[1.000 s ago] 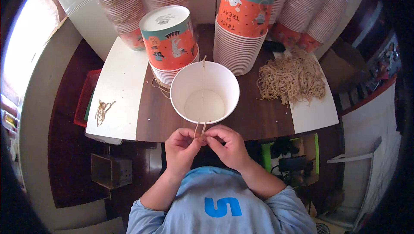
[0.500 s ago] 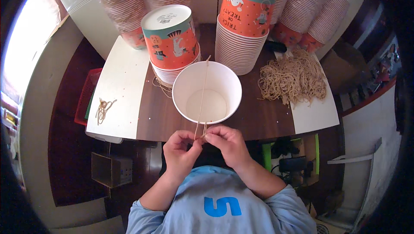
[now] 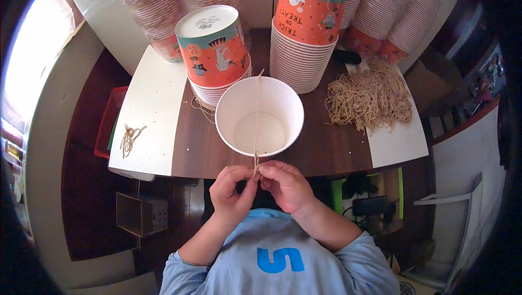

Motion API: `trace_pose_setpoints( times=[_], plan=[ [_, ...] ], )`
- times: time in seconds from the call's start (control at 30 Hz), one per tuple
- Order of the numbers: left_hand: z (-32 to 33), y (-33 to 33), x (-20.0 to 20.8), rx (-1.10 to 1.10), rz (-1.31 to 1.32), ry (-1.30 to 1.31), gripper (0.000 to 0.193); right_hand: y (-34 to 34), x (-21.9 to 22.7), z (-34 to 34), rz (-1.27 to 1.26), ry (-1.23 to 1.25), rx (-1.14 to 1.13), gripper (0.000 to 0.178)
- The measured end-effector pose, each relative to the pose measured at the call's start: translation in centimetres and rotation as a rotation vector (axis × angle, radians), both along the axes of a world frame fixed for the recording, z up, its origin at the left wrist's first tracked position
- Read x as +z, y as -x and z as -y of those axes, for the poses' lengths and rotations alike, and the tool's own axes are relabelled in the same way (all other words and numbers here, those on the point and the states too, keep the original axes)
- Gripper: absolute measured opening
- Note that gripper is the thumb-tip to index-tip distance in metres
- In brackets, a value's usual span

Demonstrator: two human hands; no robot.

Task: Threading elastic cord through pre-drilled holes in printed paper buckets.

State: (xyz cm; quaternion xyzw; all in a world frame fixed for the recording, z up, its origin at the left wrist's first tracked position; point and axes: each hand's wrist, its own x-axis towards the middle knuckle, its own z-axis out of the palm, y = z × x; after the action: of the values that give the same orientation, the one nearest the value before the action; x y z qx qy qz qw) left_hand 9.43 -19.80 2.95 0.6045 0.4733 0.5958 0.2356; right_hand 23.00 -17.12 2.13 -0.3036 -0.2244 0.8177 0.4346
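Observation:
A white-lined paper bucket (image 3: pixel 228 113) stands with its mouth turned up toward me near the table's front edge. One tan cord (image 3: pixel 258 113) runs across its mouth, from the far rim to the near rim. At the near rim the cord forms a small loop or knot, and both hands meet there. My left hand (image 3: pixel 234 186) pinches the cord between thumb and forefinger. Close against it, my right hand (image 3: pixel 285 183) pinches the cord too, its thumb on top. The cord ends between the fingers are partly hidden.
Behind the bucket stand a short stack of upside-down orange and green buckets (image 3: pixel 212 50) and a taller stack (image 3: pixel 304 50). A heap of tan cords (image 3: pixel 370 99) lies at right, a few loose cords (image 3: pixel 130 140) at left. Wrapped bucket stacks (image 3: pixel 147 7) line the back.
The strand that my left hand held slanting apart has been drawn in to the other strands at the near rim. Both hands have shifted slightly, with the fingers closer around the knot.

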Motion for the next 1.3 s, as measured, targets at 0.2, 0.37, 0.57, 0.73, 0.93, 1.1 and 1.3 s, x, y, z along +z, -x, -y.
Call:
trace_pose_setpoints(
  times=[0.2, 0.37, 0.57, 0.73, 0.93, 1.1, 1.3],
  plan=[
    [0.0, 0.3, 0.4, -0.021, -0.081, 0.092, 0.008, 0.3, 0.4, -0.1, 0.068, -0.023, -0.091, 0.015],
    [0.2, 0.6, 0.4, -0.078, -0.121, 0.12, 0.005, 0.4, 0.0, -0.4, 0.039, -0.032, -0.021, 0.018],
    [0.5, 0.7, 0.1, -0.151, 0.346, 0.268, 0.007, 0.0, -0.2, -0.6, 0.23, -0.161, -0.104, 0.015],
    [0.3, 0.9, -0.8, -0.186, 0.501, 0.268, 0.007, 0.0, 0.0, -0.3, 0.677, -0.53, -0.226, 0.009],
    [0.6, 0.1, 0.2, -0.204, 0.485, 0.262, 0.008, -0.2, 0.5, -0.7, 1.098, -0.955, -0.433, 0.009],
    [0.5, 1.0, -0.1, -0.192, 0.414, 0.241, 0.004, -0.9, 0.4, -0.6, 1.042, -0.939, -0.369, 0.011],
    [0.6, 1.9, 1.5, -0.131, 0.082, 0.033, 0.007, -1.3, 4.4, 0.9, 1.18, -1.482, -0.523, 0.037]
  ],
)
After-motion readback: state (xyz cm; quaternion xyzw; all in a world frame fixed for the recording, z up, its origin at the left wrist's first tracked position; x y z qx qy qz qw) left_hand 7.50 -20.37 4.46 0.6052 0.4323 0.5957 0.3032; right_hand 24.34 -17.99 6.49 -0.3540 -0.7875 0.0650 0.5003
